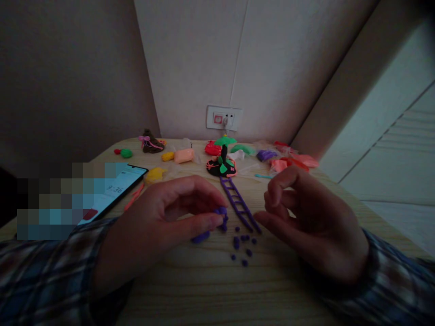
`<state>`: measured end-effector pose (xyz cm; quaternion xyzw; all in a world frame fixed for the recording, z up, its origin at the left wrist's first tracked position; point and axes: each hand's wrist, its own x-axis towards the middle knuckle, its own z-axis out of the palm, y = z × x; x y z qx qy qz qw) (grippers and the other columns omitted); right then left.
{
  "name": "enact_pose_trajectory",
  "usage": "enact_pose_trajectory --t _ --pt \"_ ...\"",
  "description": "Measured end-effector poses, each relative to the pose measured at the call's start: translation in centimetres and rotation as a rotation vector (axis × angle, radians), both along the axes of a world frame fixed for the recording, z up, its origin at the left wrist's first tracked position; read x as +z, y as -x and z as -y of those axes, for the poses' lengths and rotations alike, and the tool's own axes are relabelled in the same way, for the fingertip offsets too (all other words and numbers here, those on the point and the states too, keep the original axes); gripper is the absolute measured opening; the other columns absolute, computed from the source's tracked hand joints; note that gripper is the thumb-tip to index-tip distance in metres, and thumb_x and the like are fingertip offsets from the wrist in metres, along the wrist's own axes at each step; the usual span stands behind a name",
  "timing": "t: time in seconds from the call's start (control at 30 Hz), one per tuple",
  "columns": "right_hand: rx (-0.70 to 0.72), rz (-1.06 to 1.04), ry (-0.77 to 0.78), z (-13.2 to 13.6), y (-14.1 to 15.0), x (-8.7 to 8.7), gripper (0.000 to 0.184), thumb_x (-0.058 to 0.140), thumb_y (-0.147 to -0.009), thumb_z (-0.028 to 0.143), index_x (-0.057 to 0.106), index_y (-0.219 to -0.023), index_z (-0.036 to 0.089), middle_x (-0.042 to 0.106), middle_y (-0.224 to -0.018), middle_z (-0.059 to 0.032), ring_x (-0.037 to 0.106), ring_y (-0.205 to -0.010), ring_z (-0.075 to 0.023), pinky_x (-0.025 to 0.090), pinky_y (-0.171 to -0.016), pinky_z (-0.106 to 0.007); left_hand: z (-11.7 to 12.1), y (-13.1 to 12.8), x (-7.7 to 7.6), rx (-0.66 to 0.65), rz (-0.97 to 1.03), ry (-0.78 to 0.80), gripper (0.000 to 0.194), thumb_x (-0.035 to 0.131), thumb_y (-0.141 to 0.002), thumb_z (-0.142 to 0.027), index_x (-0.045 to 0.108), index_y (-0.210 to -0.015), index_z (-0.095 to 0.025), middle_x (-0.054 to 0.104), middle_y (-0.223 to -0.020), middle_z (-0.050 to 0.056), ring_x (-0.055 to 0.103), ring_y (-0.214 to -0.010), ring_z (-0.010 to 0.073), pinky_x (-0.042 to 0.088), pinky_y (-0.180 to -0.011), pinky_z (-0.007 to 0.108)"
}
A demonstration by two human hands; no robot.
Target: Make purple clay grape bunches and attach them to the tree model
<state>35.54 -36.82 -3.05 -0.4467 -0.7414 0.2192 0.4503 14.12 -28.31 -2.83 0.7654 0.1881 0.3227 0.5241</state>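
Note:
Between the thumb and fingers of my left hand (170,217) is a small lumpy piece of purple modelling clay (222,218). Just under those fingertips, another purple clay lump (200,237) lies on the table. My right hand (306,222) hovers to the right with thumb and curled fingers apart, nothing visible between them. Several tiny purple clay balls (249,252) are scattered between the hands. Beyond them a purple clay ladder (238,201) lies flat, its far end against a black clay base (217,169) that carries a stem, green leaves and a green top (224,141).
On the left lies a phone (115,192), beside an orange tool (135,197). Bagged clay lines the back: yellow (156,174), peach (184,155), red (213,148), purple (266,155). A brown clay figure (149,141) stands back left. A wall socket (224,118) is behind the wooden table (204,290).

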Motion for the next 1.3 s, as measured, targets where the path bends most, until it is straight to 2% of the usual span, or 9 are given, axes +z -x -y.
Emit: enact_pose_trajectory --t 0.07,0.13,0.33,0.53,0.63,0.8,1.0,1.13,1.3 --pt "-0.016 -0.015 0.072 -0.2 0.0 -0.2 0.023 0.054 -0.091 0.011 0.040 -0.089 0.029 0.035 -0.056 0.0130 0.032 -0.043 -0.0108 0.027 -0.039 -0.022 -0.1 0.0 -0.1 0.001 0.011 0.010 0.012 0.066 -0.085 -0.012 0.071 -0.088 -0.022 0.072 -0.079 -0.006 0.069 -0.068 0.0095 0.053 -0.057 0.014" --pt "-0.010 0.020 0.123 -0.2 0.0 -0.5 0.021 0.049 -0.088 0.008 0.043 -0.089 0.028 0.034 -0.056 0.0125 0.032 -0.044 -0.0103 0.024 -0.039 -0.022 -0.2 -0.2 0.1 0.004 -0.032 0.047 0.011 0.068 -0.082 -0.011 0.073 -0.085 -0.021 0.074 -0.080 -0.007 0.070 -0.072 0.0089 0.054 -0.062 0.013" --pt "0.009 0.299 0.202 -0.1 0.1 -0.2 0.026 0.047 -0.075 0.001 0.053 -0.089 0.022 0.040 -0.059 0.0111 0.038 -0.050 -0.0075 0.029 -0.050 -0.021 -0.3 -0.3 0.6 0.010 -0.074 0.159 0.012 0.075 -0.077 -0.011 0.077 -0.080 -0.022 0.076 -0.079 -0.008 0.070 -0.075 0.0073 0.054 -0.067 0.008" --pt "0.073 0.457 0.045 -0.5 -1.1 0.6 0.024 0.045 -0.081 0.004 0.061 -0.088 0.020 0.063 -0.073 0.0030 0.054 -0.062 -0.0096 0.043 -0.058 -0.020 -0.1 0.0 0.4 0.020 -0.098 0.187 0.011 0.076 -0.076 -0.012 0.078 -0.080 -0.023 0.077 -0.077 -0.009 0.071 -0.073 0.0066 0.054 -0.065 0.007" --pt "0.116 0.533 0.013 -0.7 -1.8 0.7 0.025 0.043 -0.087 0.004 0.064 -0.084 0.018 0.064 -0.074 0.0010 0.057 -0.063 -0.0094 0.044 -0.060 -0.019 0.0 0.0 0.5 0.036 -0.108 0.182 0.012 0.075 -0.076 -0.011 0.077 -0.078 -0.023 0.077 -0.076 -0.010 0.072 -0.072 0.0062 0.054 -0.065 0.007" --pt "0.140 0.615 0.068 -0.9 -2.4 0.6 0.022 0.051 -0.090 0.006 0.069 -0.083 0.016 0.067 -0.074 0.0007 0.059 -0.063 -0.0085 0.046 -0.060 -0.018 -0.2 0.0 0.7 0.043 -0.128 0.142 0.012 0.076 -0.075 -0.012 0.079 -0.078 -0.023 0.078 -0.076 -0.009 0.072 -0.071 0.0063 0.054 -0.064 0.007" --pt "0.167 0.593 0.017 -1.0 -2.5 0.7 0.020 0.055 -0.086 0.002 0.069 -0.081 0.016 0.065 -0.075 0.0012 0.059 -0.066 -0.0078 0.045 -0.061 -0.016 -0.2 0.1 0.6 0.018 -0.151 0.219 0.012 0.077 -0.074 -0.011 0.078 -0.078 -0.022 0.078 -0.079 -0.009 0.073 -0.075 0.0074 0.055 -0.068 0.008" --pt "0.116 0.442 -0.108 -0.8 -2.1 1.1 0.018 0.060 -0.090 0.003 0.068 -0.089 0.018 0.064 -0.079 0.0041 0.058 -0.069 -0.0059 0.046 -0.066 -0.013 0.0 -0.3 0.3 -0.036 -0.129 0.287 0.013 0.078 -0.074 -0.009 0.077 -0.078 -0.021 0.076 -0.077 -0.009 0.071 -0.073 0.0066 0.054 -0.067 0.008" --pt "0.130 0.346 -0.126 -0.6 -1.3 1.3 0.012 0.063 -0.096 0.007 0.067 -0.095 0.018 0.065 -0.086 0.0031 0.061 -0.076 -0.0068 0.050 -0.073 -0.015 0.2 -0.6 0.0 -0.104 -0.107 0.376 0.015 0.078 -0.074 -0.008 0.076 -0.079 -0.022 0.075 -0.079 -0.010 0.071 -0.076 0.0067 0.053 -0.069 0.008"
